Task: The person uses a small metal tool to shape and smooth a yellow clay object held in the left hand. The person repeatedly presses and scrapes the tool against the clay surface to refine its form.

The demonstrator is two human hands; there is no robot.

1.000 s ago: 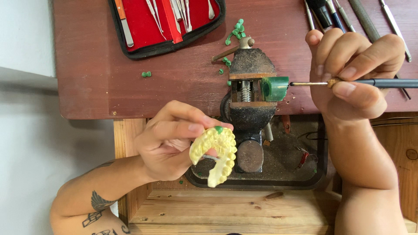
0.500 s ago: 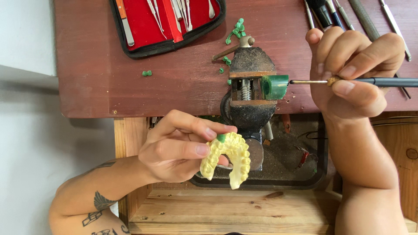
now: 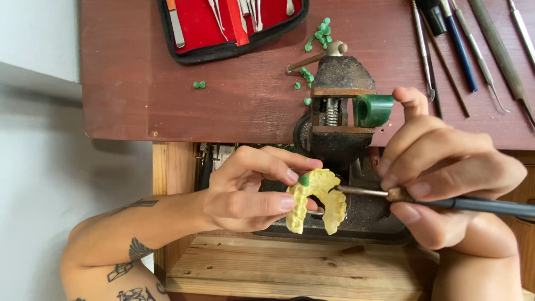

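Pinching a yellow horseshoe-shaped dental cast point(image 3: 315, 202) at centre frame: left hand point(image 3: 245, 189), fingers closed on the cast's left limb, thumb under, forefinger over. Small green wax bit point(image 3: 304, 180) seated on the cast near 11 o'clock of its arch. Right hand point(image 3: 446, 175) at 3 o'clock, fingers wrapped narrow around a slim dark-handled instrument point(image 3: 423, 198), metal tip touching the cast's inner right side.

Risks, as judged: tip skating off the curved plaster and gouging it, or nicking the left fingertips just beside; too much push levering the cast out of a two-finger pinch; the green bit knocked loose and lost below the counter edge.

Surface: dark red-brown wooden counter point(image 3: 167, 100), scuffed. Small rusty vise point(image 3: 340, 106) at 12 o'clock of the cast, green wax block point(image 3: 373, 110) just beside its jaws. Green shavings point(image 3: 317, 33) scattered near the vise. Red-lined tool case point(image 3: 223, 22) at 11 o'clock, open. Loose hand tools point(image 3: 473, 50) at 1 o'clock. Pale wooden framing below, plain grey floor at 9 o'clock.
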